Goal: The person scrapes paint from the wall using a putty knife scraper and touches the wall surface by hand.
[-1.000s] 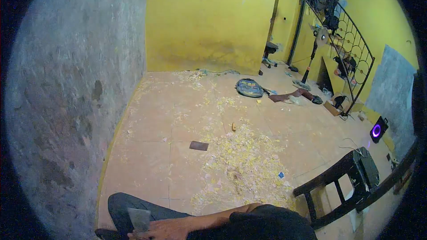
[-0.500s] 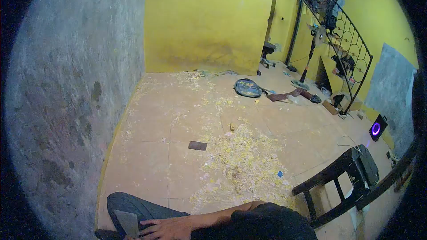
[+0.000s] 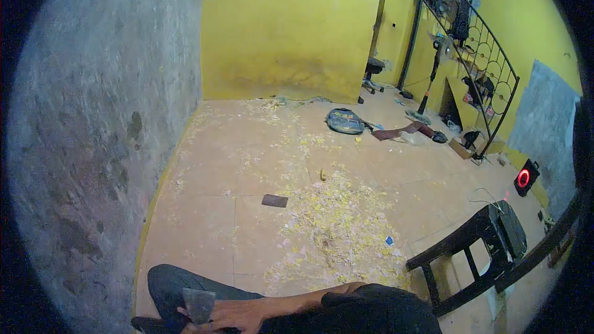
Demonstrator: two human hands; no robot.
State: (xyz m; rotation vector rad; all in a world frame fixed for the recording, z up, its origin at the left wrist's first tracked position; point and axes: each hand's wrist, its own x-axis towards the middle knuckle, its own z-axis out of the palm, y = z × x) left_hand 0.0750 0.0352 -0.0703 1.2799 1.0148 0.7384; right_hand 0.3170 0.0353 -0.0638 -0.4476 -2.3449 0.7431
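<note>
At the lower left, my right hand (image 3: pixel 238 314) reaches across my bent, dark-clothed leg (image 3: pixel 170 284), with the forearm coming in from the right. A flat greyish blade-like tool (image 3: pixel 199 304) stands up at its fingers, which show on both sides of the tool and look closed on it. The tool's lower end is hidden. Skin at the bottom edge near the tool is too unclear to assign to a hand. My left hand cannot be made out.
Yellow and pale flakes (image 3: pixel 340 229) cover the middle floor, with a brown rectangular piece (image 3: pixel 275 201) beside them. A black stool (image 3: pixel 476 247) lies tipped at the right. Farther back are a backpack (image 3: pixel 345 121), a fan (image 3: pixel 443 49), a lit speaker (image 3: pixel 526 178) and a stair railing (image 3: pixel 495 55).
The tool has moved slightly right and stands more upright than half a second ago, with my right fingers now around it. The speaker light has turned from purple to red.
</note>
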